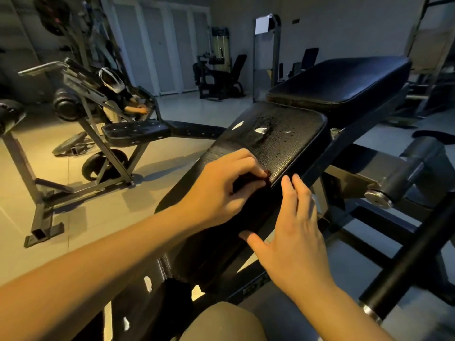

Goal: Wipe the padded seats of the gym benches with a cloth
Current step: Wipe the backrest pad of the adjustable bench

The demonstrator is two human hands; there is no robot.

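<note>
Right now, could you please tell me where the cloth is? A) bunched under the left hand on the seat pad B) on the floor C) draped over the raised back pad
A: the left hand grips the dark cloth on the seat pad.

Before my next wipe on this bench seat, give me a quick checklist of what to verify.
1. Cloth gripped by the left hand: ok, fingers curl round it.
2. Cloth against the seat pad: ok.
3. Right hand out of the path ahead: ok, it lies open at the pad's near right edge.
4. Seat pad dry: not ok, a wet patch with droplets lies beyond the cloth.
5. Back pad wiped: cannot tell.
</note>
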